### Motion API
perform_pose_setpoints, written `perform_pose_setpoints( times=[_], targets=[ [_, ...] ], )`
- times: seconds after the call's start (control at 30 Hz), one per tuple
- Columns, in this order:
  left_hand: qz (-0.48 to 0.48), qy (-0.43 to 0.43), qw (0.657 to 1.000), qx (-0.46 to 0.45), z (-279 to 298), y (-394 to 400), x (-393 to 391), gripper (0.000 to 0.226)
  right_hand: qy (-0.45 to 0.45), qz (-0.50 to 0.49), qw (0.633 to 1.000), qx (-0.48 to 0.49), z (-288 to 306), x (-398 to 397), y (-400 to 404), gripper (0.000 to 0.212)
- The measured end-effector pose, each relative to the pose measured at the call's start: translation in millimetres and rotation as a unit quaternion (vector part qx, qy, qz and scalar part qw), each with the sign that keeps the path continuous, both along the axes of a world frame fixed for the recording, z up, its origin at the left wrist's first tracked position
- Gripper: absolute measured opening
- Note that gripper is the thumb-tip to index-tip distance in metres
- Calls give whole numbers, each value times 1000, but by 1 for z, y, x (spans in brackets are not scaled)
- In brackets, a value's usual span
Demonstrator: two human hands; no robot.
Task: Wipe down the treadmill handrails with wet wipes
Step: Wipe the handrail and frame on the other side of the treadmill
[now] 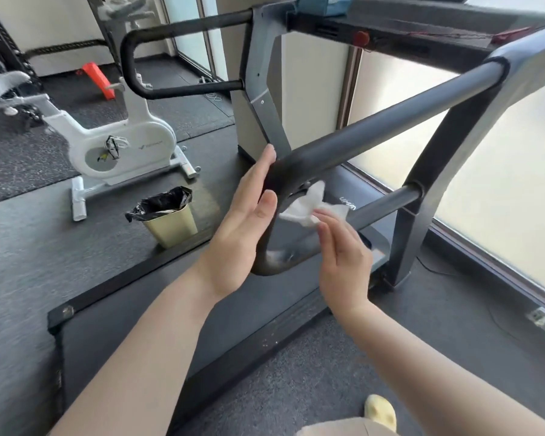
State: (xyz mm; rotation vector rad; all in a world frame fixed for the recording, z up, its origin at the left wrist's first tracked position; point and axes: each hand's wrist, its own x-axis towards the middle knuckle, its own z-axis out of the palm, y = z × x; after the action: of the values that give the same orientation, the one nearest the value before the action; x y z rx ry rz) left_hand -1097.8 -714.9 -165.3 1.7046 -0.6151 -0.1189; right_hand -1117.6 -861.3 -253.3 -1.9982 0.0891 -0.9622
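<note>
The treadmill's near handrail is a dark padded loop that curves down at its end in the middle of the view. My left hand lies flat against the outside of that curved end, fingers straight. My right hand pinches a crumpled white wet wipe just inside the loop, beside the curve. The far handrail runs at the upper left. A blue wipe pack sits on the console at the top edge.
A beige bin with a black liner stands on the floor left of the treadmill deck. A white exercise bike is further left. Frosted windows line the right side. A yellow slipper shows at the bottom.
</note>
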Motion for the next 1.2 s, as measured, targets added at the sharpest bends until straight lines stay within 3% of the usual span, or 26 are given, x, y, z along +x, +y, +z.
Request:
perform_pose_setpoints(
  times=[0.1,0.3,0.43,0.5,0.57,0.63,0.67,0.77,0.8,0.9,0.97,1.03,1.13,1.2],
  targets=[
    [0,-6,1000,-2,-3,-1,2,54,119,66,969,206,15,1,51,32],
    [38,-44,998,14,-8,-5,0,51,192,124,947,225,-11,-17,55,28],
    [75,-81,994,-1,-13,-13,-2,48,169,106,947,252,9,-6,70,38],
    [146,-155,977,24,-20,-23,-5,47,130,119,968,177,-1,-14,70,33],
    [212,-233,948,47,-28,-33,-4,47,77,114,989,-54,-30,-19,38,26],
    [253,-285,922,66,-33,-39,0,48,37,106,964,-242,-65,-6,-11,27],
    [261,-306,912,79,-36,-40,3,48,39,79,961,-262,-69,0,-30,26],
    [255,-338,899,109,-36,-36,5,47,130,-34,974,-183,-53,2,-36,30],
    [249,-346,896,126,-32,-35,6,47,142,-7,975,-172,-46,-1,-19,35],
    [205,-403,863,225,-9,-33,16,44,154,194,954,-170,-39,-16,26,45],
    [152,-426,844,289,9,-32,26,43,140,216,941,-220,-49,-17,6,47],
    [98,-404,853,316,25,-33,33,43,118,172,932,-295,-69,-10,-33,46],
    [37,-364,871,329,41,-43,44,45,151,85,952,-252,-63,-6,-39,54],
    [30,-360,874,325,45,-52,50,45,158,114,952,-236,-52,-14,3,61]
  ],
)
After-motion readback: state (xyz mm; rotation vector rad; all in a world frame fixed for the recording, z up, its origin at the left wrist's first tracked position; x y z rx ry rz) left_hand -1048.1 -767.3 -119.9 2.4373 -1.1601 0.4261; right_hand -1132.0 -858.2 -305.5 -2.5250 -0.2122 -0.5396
